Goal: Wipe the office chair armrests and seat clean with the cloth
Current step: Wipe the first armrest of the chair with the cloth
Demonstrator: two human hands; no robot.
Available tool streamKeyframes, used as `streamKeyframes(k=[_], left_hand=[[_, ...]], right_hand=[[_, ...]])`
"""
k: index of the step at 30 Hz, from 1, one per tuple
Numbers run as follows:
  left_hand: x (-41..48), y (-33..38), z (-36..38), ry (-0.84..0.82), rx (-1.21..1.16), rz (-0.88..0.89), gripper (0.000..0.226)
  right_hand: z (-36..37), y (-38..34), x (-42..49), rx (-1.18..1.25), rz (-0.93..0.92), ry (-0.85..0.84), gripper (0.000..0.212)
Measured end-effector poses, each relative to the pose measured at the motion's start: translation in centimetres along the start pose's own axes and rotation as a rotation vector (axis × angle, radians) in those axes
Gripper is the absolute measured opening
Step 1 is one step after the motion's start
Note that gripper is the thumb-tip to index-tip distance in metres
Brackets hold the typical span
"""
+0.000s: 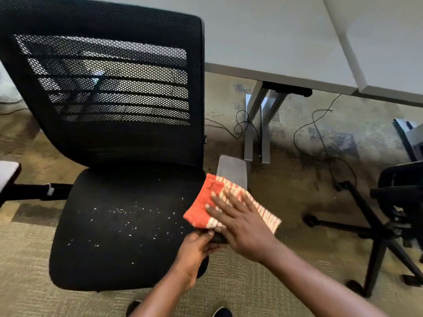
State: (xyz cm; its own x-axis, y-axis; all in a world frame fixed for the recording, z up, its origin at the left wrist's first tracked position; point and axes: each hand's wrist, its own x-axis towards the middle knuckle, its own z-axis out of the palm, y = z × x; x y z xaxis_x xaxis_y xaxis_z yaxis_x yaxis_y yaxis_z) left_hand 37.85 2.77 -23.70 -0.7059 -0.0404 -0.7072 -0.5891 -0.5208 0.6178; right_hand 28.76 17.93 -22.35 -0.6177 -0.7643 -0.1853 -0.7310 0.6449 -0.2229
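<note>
A black office chair stands before me, its seat (109, 236) sprinkled with white crumbs and its mesh backrest (114, 88) upright. The right armrest (232, 172) has a grey pad, and an orange and cream cloth (206, 202) lies over its near half. My right hand (238, 223) presses flat on the cloth with fingers spread. My left hand (196, 250) grips the front end of that armrest under the cloth. The left armrest (9, 177) shows at the left edge.
A grey desk (274, 42) spans the back, its metal leg (256, 133) standing just behind the right armrest. Black cables (320, 133) trail over the carpet. A second chair's wheeled base (377, 229) stands at the right. My shoes (222, 312) show at the bottom.
</note>
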Motion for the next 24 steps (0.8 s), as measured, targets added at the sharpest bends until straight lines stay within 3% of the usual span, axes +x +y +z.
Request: streamKeyframes(k=[8, 11, 14, 19, 22, 24], left_hand=[[0.3, 0.2, 0.4, 0.019, -0.032, -0.009, 0.012], [0.4, 0.2, 0.6, 0.042, -0.049, -0.006, 0.011], [0.5, 0.3, 0.6, 0.055, -0.072, -0.008, 0.010], [-0.5, 0.4, 0.6, 0.045, -0.056, -0.021, 0.017], [-0.8, 0.3, 0.2, 0.039, -0.006, -0.029, 0.022], [-0.8, 0.4, 0.2, 0.037, -0.018, -0.031, 0.020]], right_hand=[[-2.7, 5.4, 12.4, 0.092, 0.312, 0.076, 0.050], [-2.9, 5.8, 12.7, 0.122, 0.286, 0.094, 0.049], [-1.6, 4.0, 9.2, 0.197, 0.146, 0.116, 0.051], [-1.1, -0.1, -0.6, 0.641, 0.105, 0.083, 0.051], [-2.6, -0.7, -5.3, 0.861, 0.220, 0.029, 0.037], [-5.2, 0.4, -6.8, 1.009, 0.348, -0.026, 0.044]])
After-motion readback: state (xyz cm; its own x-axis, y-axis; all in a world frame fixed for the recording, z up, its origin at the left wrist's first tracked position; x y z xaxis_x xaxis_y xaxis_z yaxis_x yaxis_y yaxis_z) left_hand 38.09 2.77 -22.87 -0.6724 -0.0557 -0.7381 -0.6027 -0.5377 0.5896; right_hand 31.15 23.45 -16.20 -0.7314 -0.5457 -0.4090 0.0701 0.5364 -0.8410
